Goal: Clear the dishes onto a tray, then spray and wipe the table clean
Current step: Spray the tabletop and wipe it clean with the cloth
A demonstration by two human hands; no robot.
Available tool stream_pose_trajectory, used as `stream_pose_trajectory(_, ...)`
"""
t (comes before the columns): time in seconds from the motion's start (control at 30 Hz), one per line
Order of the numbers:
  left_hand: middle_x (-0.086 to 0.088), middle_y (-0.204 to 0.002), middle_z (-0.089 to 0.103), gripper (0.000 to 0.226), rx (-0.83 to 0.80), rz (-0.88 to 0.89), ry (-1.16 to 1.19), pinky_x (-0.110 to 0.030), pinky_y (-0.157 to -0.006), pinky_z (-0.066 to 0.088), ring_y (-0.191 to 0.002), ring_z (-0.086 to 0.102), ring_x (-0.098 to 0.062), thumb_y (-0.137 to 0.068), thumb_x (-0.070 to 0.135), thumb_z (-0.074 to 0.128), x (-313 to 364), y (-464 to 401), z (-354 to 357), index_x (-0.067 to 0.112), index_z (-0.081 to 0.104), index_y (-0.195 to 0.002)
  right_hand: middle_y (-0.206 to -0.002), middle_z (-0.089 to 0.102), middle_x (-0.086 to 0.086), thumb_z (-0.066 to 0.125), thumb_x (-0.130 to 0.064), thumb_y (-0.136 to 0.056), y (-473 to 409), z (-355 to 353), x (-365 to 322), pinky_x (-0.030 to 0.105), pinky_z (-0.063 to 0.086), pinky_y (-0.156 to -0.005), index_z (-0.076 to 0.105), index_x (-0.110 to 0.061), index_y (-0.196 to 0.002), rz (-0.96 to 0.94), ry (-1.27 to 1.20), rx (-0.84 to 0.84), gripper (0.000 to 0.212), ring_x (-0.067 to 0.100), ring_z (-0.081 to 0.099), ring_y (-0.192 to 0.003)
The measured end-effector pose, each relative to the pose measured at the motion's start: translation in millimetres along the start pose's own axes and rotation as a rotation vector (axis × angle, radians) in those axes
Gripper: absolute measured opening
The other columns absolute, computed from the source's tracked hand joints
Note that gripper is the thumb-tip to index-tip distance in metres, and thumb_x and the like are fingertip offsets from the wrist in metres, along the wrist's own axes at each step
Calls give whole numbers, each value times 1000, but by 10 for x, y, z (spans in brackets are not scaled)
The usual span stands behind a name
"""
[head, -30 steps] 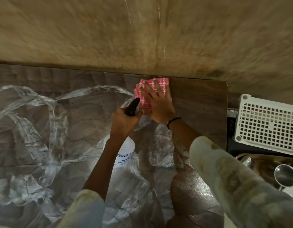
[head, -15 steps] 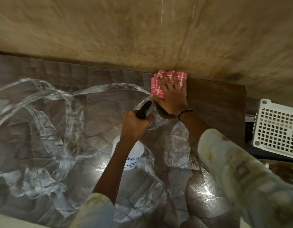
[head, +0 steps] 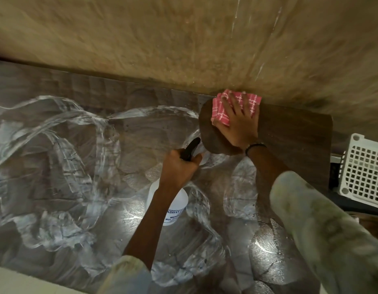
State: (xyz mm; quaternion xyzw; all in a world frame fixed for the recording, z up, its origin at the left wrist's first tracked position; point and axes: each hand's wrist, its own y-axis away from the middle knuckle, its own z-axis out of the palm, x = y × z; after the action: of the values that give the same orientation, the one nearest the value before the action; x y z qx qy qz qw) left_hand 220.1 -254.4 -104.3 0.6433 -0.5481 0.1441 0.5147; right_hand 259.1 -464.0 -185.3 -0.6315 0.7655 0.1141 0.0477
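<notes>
While your table (head: 82, 166) shines with wet, foamy streaks, its far right corner looks dry and dark. Off the right edge sits a white basket (head: 366, 175) full of square holes; you cannot see what is in it. Your left hand (head: 179, 166) is curled tight round the black top of the white spray bottle (head: 175, 209), which hangs over the middle of the table. Your right hand (head: 241, 126) lies flat, fingers spread, pressing the pink cloth (head: 221, 112) down at the far edge by the wall.
</notes>
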Motion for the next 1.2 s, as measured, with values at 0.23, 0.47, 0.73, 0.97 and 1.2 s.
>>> stream_pose_trajectory(0.23, -22, -70, 67, 13, -1, 32, -54, -43, -71, 55, -67, 66, -36, -77, 30, 71, -90, 43, -1, 25, 60, -75, -159, 20, 2, 20, -68, -85, 113, 148, -554, 68, 8, -111, 26, -24, -150, -215, 29, -50, 79, 36, 10, -146)
stream_pose_trajectory(0.47, -5, -54, 53, 20, -72, 24, -62, -27, -51, 41, -43, 47, -14, -80, 22, 71, -120, 194, 177, 5, 69, -89, -160, 16, -2, 25, -75, -85, 558, 13, 253, 63, 8, -114, 19, -30, -151, -233, 55, -51, 80, 30, 8, -147)
stream_pose_trajectory(0.73, 5, -50, 45, 23, -222, 36, -142, -21, -50, 37, -38, 41, -6, -79, 28, 70, -235, 606, 636, 6, 70, -86, -160, 12, -4, 6, -83, -79, 677, -188, 729, 62, 5, -113, 18, -30, -152, -117, 32, -112, 91, 29, 2, -148)
stream_pose_trajectory(0.97, -3, -54, 52, 26, -186, 34, -196, -24, -50, 40, -47, 50, -17, -78, 26, 72, -265, 804, 741, 8, 58, -65, -161, 5, -6, 7, -83, -79, 747, -194, 822, 62, 2, -113, 10, -33, -152, -157, 44, -156, 89, 28, -2, -148)
stream_pose_trajectory(1.2, 4, -45, 44, 27, -67, -33, -163, -15, -40, 31, -35, 41, -7, -81, 25, 69, -339, 780, 591, 5, 58, -66, -161, 10, -6, 5, -83, -78, 830, -157, 629, 61, 1, -112, 17, -31, -152, -74, -5, -109, 91, 29, 1, -148)
